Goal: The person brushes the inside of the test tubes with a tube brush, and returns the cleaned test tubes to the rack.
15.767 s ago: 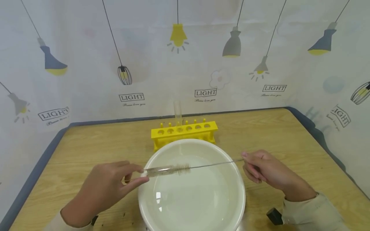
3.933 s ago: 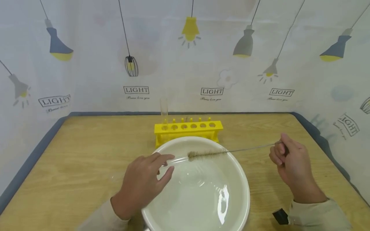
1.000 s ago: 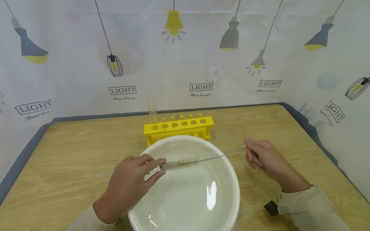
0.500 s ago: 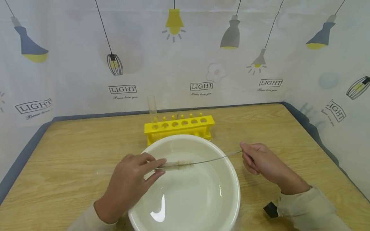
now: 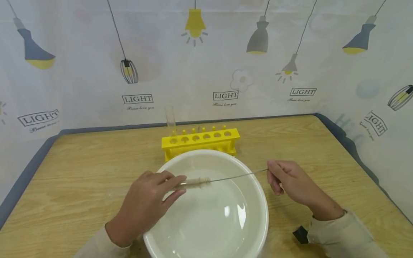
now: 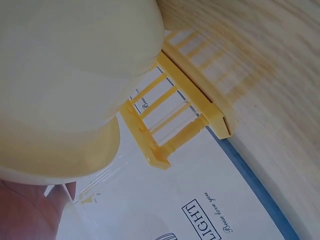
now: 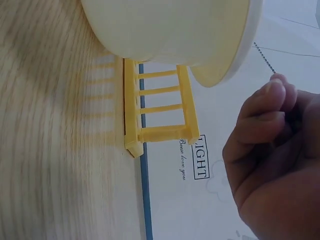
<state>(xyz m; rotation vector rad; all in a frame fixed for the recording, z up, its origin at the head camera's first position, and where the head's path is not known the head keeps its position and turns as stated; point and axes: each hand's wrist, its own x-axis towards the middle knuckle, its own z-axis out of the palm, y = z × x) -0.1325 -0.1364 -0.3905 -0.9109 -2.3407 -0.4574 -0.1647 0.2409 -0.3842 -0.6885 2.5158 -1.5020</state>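
Over the basin my left hand (image 5: 151, 200) holds a clear test tube (image 5: 190, 184) between thumb and fingers, its mouth facing right. The tube's closed end runs out faintly behind the hand. A bristled test tube brush (image 5: 205, 181) sits mostly inside the tube, some bristles showing at the mouth. Its twisted wire handle (image 5: 238, 176) slants up to my right hand (image 5: 290, 182), which pinches the wire end beyond the basin's right rim. In the right wrist view, curled fingers (image 7: 255, 135) meet at the wire (image 7: 265, 57).
The white basin (image 5: 265, 215) holds water below the hands. Behind it stands a yellow test tube rack (image 5: 200, 140) with another clear tube (image 5: 170, 116) upright in its leftmost hole. A printed curtain (image 5: 180, 64) lines the table's back edge.
The brush, outside the tube's mouth about four seconds ago, is now inside it. Over the last second my right hand has moved left, pushing it deeper. The rack's tube earlier stood nearer its middle.
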